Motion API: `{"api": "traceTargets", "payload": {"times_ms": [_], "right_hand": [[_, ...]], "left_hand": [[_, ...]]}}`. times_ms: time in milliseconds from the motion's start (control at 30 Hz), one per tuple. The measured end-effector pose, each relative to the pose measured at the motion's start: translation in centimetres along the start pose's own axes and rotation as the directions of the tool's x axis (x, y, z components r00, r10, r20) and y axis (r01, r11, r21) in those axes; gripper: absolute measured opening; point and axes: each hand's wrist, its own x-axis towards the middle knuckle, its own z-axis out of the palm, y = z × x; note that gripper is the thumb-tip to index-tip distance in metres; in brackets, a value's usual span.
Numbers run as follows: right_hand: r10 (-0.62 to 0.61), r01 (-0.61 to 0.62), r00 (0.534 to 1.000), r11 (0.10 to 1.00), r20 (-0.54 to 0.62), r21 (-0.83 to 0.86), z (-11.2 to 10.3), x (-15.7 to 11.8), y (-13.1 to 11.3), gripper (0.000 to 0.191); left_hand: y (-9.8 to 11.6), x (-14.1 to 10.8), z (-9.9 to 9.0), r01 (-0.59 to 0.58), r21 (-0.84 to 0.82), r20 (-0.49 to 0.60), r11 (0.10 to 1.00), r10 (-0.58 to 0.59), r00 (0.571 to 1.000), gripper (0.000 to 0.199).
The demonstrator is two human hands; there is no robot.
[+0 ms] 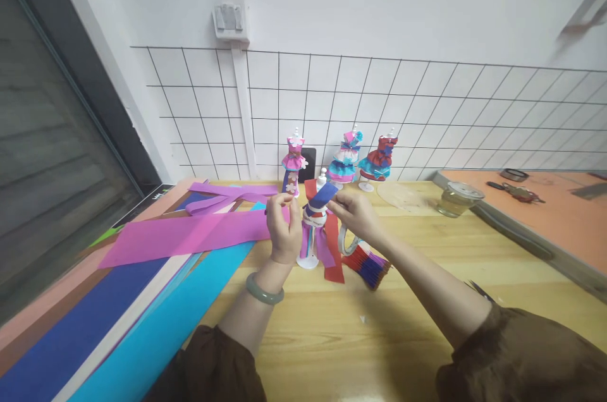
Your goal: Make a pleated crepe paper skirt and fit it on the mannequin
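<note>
A small white dress-form stand (308, 261) stands upright on the wooden table between my hands. Pink, red and white strips are wrapped around it. A dark blue strip (323, 195) slants across its upper part. My right hand (353, 211) is closed on the end of this strip, just right of the form. On the left side my left hand (284, 234) has its fingers curled in; what they hold, if anything, is hidden. A long red strip (334, 253) hangs down the form's right side. The white roll of tape (345, 242) sits below my right hand.
Dressed small forms (294, 158) stand by the tiled wall. Coloured strips and sheets (156, 320) cover the left side. A bundle of red and purple sticks (370, 268) lies right of the stand. A clear cup (458, 200) and an orange-topped surface (559, 225) are at right.
</note>
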Motion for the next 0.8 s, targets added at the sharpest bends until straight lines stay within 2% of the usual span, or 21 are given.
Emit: {"api": "traceTargets", "payload": {"times_ms": [100, 200, 367, 600, 800], "right_hand": [[0.029, -0.029, 0.999, 0.999, -0.017, -0.017, -0.2, -0.2, 0.4, 0.032], [0.043, -0.044, 0.999, 0.998, -0.016, -0.039, -0.6, -0.4, 0.5, 0.032], [0.005, -0.003, 0.999, 0.998, 0.033, -0.059, -1.6, -0.7, -0.2, 0.032], [-0.030, 0.029, 0.999, 0.999, 0.037, 0.025, -2.4, -1.8, -0.4, 0.028], [-0.196, 0.192, 0.981, 0.954, 0.006, -0.232, -1.5, -3.7, -1.0, 0.032]], "left_hand": [[0.4, -1.2, 0.5, -0.164, 0.083, 0.121, 0.983, 0.154, 0.981, 0.029], [0.4, -2.0, 1.3, -0.204, 0.136, 0.187, 0.969, 0.177, 0.966, 0.046], [0.4, -1.9, 1.8, -0.141, 0.166, 0.154, 0.976, 0.115, 0.981, 0.043], [0.5, -1.2, 1.5, 0.026, 0.044, 0.183, 0.999, -0.033, 0.983, 0.039], [0.6, -1.1, 1.7, 0.078, 0.015, 0.205, 0.997, -0.080, 0.976, 0.036]]}}
